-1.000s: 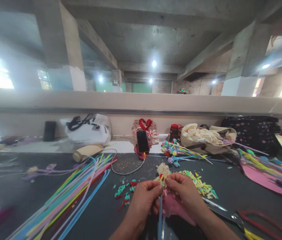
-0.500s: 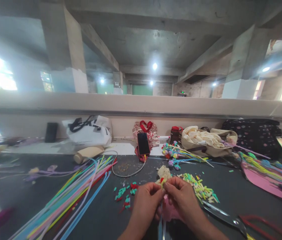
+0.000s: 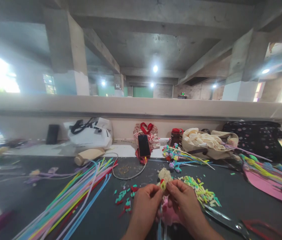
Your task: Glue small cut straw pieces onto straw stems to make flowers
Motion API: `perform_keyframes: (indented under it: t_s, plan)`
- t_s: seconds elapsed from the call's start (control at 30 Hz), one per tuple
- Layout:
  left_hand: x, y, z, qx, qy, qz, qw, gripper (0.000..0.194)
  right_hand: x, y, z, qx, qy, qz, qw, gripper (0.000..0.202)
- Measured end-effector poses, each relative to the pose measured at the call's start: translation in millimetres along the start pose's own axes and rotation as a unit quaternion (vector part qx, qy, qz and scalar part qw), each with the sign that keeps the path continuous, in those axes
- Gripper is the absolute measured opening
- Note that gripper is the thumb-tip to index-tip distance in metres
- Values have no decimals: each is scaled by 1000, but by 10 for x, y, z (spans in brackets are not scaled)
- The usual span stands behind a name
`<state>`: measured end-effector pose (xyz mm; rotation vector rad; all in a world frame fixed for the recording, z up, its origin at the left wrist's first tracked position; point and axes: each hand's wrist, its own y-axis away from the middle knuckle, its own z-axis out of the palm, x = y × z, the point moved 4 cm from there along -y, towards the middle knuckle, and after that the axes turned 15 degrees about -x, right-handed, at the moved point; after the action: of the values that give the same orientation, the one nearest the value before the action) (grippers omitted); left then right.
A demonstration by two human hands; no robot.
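Observation:
A small yellow-and-red pipe-cleaner piece (image 3: pixel 163 184) stands up between the fingertips of both hands. My left hand (image 3: pixel 147 203) is closed, thumb and forefinger pinching it from the left. My right hand (image 3: pixel 183 201) is closed too, its thumb and forefinger meeting the piece from the right. Below the fingers hang pale blue stems (image 3: pixel 159 228). Something pink (image 3: pixel 169 213) lies under the hands, partly covered by them. Just beyond the fingertips sits a crumpled cream bundle (image 3: pixel 164 174).
Cut green and red bits (image 3: pixel 127 196) lie left; a yellow-green pile (image 3: pixel 203 191) lies right beside scissors (image 3: pixel 224 218). Long pipe cleaners (image 3: pixel 73 203) stretch across the left. Finished-looking stems (image 3: pixel 174 155), a phone (image 3: pixel 144 146) with a cable (image 3: pixel 128 178), and bags (image 3: pixel 89 135) stand behind.
The yellow-and-red piece has turned slightly, and a loop shape shows more clearly in it. Both hands keep their pinch at nearly the same spot. The view has shifted slightly.

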<state>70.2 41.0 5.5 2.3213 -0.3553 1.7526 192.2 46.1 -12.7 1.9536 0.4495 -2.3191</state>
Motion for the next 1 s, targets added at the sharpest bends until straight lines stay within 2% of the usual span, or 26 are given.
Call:
perform_keyframes:
  t_s: [0.13, 0.33, 0.63, 0.83, 1.0]
  plan:
    - [36, 11, -29, 10, 22, 6, 1000, 27, -60, 22, 14, 14, -4, 1, 1000, 33]
    - [116, 62, -40, 27, -12, 27, 999, 28, -108, 21, 47, 14, 52, 5, 999, 31]
    - [90, 54, -30, 25, 6, 16, 1000, 27, -116, 12, 46, 11, 61, 8, 998, 30]
    - [66, 50, -22, 14, 18, 11, 1000, 29, -134, 22, 32, 25, 82, 2, 996, 25]
    - [-18, -16, 25, -19, 84, 1, 996, 36, -163, 29, 47, 35, 113, -3, 993, 21]
